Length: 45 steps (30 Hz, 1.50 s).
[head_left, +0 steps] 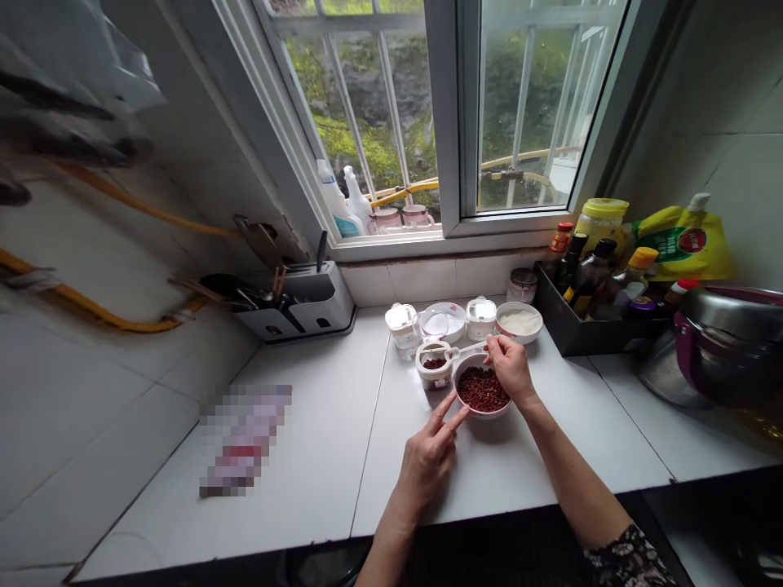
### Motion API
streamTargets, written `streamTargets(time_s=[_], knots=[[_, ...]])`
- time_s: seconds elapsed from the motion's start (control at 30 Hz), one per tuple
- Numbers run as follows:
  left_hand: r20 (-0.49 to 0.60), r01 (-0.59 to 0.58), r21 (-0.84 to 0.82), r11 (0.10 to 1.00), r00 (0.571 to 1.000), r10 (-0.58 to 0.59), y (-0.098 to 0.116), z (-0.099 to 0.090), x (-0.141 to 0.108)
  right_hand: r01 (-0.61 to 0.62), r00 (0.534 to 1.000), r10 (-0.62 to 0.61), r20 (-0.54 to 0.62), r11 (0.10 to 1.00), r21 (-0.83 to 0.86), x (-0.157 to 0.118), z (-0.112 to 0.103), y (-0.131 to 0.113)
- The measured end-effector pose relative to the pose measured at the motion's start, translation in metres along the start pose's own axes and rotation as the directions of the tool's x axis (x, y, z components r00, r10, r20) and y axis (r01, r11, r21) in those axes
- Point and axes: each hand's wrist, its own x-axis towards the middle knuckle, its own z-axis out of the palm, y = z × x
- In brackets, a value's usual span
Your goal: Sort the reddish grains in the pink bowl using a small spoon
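Observation:
My right hand [509, 371] pinches the handle of a small clear spoon [468, 349] above the far rim of a white bowl [488, 416]. Dark red Sichuan peppercorns [482, 390] fill much of this bowl. The spoon's head reaches left to the mouth of a small open jar [433, 381], which holds some of the same peppercorns. With its index and middle fingers stretched out, my left hand [431, 456] touches the bowl's near left side and grips nothing. Its other fingers are curled and partly hidden.
Behind stand two white-lidded jars [402, 324], a bowl of white powder or grains [449, 322] and another bowl [519, 324] with white contents. Bottles fill a black box [603, 330] at right, near a metal pot [661, 371]. A utensil holder [318, 306] stands back left; a blurred-out item [245, 444] lies left.

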Motion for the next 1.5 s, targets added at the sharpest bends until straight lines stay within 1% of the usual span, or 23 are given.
streamTargets(time_s=[0.07, 0.13, 0.2, 0.23, 0.3, 0.33, 0.37, 0.43, 0.53, 0.6, 0.67, 0.77, 0.87, 1.0, 1.2, 1.37, 1.5], knots=[[0.006, 0.007, 0.010, 1.000, 1.000, -0.007, -0.001, 0.000, 0.000, 0.103, 0.995, -0.103, 0.013, 0.993, -0.058, -0.003, 0.005, -0.004], [0.009, 0.004, 0.016, 1.000, 1.000, -0.004, -0.001, 0.001, -0.001, 0.265, 0.964, -0.264, 0.028, 0.950, -0.167, -0.007, 0.008, -0.008], [0.010, -0.002, 0.021, 1.000, 1.000, 0.002, -0.001, 0.001, -0.001, 0.431, 0.901, -0.427, 0.078, 0.858, -0.280, -0.010, 0.010, -0.012], [0.010, -0.003, 0.024, 1.000, 1.000, 0.003, -0.001, 0.001, 0.000, 0.495, 0.866, -0.486, 0.113, 0.807, -0.321, -0.012, 0.011, -0.014], [0.011, -0.003, 0.030, 1.000, 1.000, 0.002, -0.001, 0.000, 0.000, 0.576, 0.815, -0.552, 0.178, 0.733, -0.362, -0.014, 0.010, -0.017], [0.011, -0.002, 0.033, 0.999, 1.000, 0.002, -0.001, 0.000, 0.000, 0.594, 0.801, -0.567, 0.191, 0.715, -0.369, -0.014, 0.009, -0.019], [0.008, -0.001, 0.037, 0.999, 1.000, 0.001, -0.001, 0.001, 0.000, 0.600, 0.796, -0.576, 0.186, 0.710, -0.369, -0.013, 0.007, -0.019], [0.002, 0.000, 0.044, 0.999, 1.000, 0.000, -0.001, 0.001, 0.000, 0.587, 0.802, -0.582, 0.135, 0.726, -0.359, -0.011, 0.002, -0.018], [-0.001, -0.001, 0.038, 0.999, 1.000, 0.001, -0.001, 0.000, 0.000, 0.524, 0.834, -0.551, 0.029, 0.773, -0.357, -0.005, -0.011, -0.011], [-0.001, -0.004, 0.023, 1.000, 1.000, 0.004, 0.000, 0.000, 0.000, 0.479, 0.858, -0.514, 0.007, 0.795, -0.372, -0.001, -0.020, -0.004], [-0.009, -0.014, 0.009, 1.000, 1.000, 0.014, 0.001, -0.001, 0.000, 0.454, 0.879, -0.475, 0.044, 0.804, -0.385, 0.002, -0.029, 0.002], [-0.013, -0.024, -0.002, 1.000, 1.000, 0.024, 0.001, -0.002, 0.001, 0.443, 0.895, -0.421, 0.146, 0.802, -0.400, 0.005, -0.035, 0.009], [-0.013, -0.028, -0.003, 1.000, 1.000, 0.028, 0.002, -0.002, 0.001, 0.432, 0.901, -0.369, 0.227, 0.795, -0.425, 0.003, -0.032, 0.011], [-0.020, -0.028, 0.008, 1.000, 0.999, 0.028, 0.002, -0.002, 0.002, 0.409, 0.907, -0.300, 0.296, 0.800, -0.440, 0.001, -0.025, 0.010], [-0.028, -0.034, -0.009, 0.999, 0.999, 0.034, 0.002, -0.002, 0.002, 0.334, 0.934, -0.233, 0.271, 0.838, -0.432, 0.001, -0.026, 0.009], [-0.027, -0.026, -0.006, 1.000, 0.999, 0.026, 0.001, -0.001, 0.001, 0.357, 0.923, -0.250, 0.292, 0.841, -0.406, -0.001, -0.021, 0.010], [-0.021, -0.023, -0.012, 1.000, 1.000, 0.022, 0.001, -0.001, 0.001, 0.346, 0.930, -0.254, 0.267, 0.849, -0.400, -0.001, -0.020, 0.011]])
